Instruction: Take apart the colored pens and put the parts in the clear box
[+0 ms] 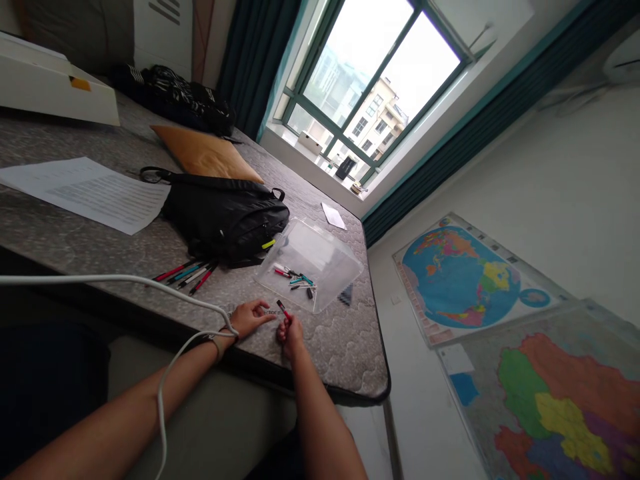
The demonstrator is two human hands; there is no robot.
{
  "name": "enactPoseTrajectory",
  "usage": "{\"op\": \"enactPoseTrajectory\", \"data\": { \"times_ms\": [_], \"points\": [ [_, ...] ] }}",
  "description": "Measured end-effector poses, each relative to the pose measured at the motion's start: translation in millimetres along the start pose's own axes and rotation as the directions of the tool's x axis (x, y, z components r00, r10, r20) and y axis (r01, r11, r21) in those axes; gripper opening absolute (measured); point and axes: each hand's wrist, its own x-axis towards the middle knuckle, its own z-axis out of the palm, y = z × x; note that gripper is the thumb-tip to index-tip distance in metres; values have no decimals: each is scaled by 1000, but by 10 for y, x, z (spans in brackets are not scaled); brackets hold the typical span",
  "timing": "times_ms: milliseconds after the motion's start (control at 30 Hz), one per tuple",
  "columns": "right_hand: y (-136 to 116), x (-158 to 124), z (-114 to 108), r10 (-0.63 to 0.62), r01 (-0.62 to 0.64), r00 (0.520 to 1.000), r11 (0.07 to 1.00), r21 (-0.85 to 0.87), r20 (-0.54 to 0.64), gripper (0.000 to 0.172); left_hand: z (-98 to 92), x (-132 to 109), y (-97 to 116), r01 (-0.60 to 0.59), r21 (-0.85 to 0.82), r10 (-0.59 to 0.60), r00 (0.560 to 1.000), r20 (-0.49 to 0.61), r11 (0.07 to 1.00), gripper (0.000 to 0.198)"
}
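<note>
My right hand (290, 335) is closed around a red pen (285, 311) with a dark upper end, which points up and away from me. Just left of it, my left hand (250, 319) is open above the mattress, thumb and fingers apart and nothing in them. Beyond both hands sits a clear plastic box (340, 291) with several loose pens (301, 281) inside, red, teal and black among them. Further left, several pens (187, 274) lie side by side on the mattress, against the black backpack (227, 220).
The patterned mattress (345, 353) ends at a dark front edge. A white cable (125, 279) crosses in front of my left wrist. Printed paper (90, 193), a brown envelope (207, 152) and a white box (55, 83) lie farther back. Maps (465, 273) hang on the right wall.
</note>
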Motion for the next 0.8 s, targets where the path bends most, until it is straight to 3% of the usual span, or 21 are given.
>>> {"op": "enactPoseTrajectory", "data": {
  "times_ms": [267, 567, 800],
  "points": [
    [56, 43, 42, -75, 86, 995, 981, -175, 69, 30, -44, 47, 2, 106, -196, -89, 992, 93, 975, 46],
    [43, 61, 53, -64, 71, 997, 963, -259, 35, 50, -153, 91, 3, 208, -440, -178, 978, 109, 874, 46],
    [29, 62, 57, -58, 70, 997, 957, -280, 52, 51, -152, 83, -21, 197, -435, -172, 980, 97, 879, 43]
  ]
}}
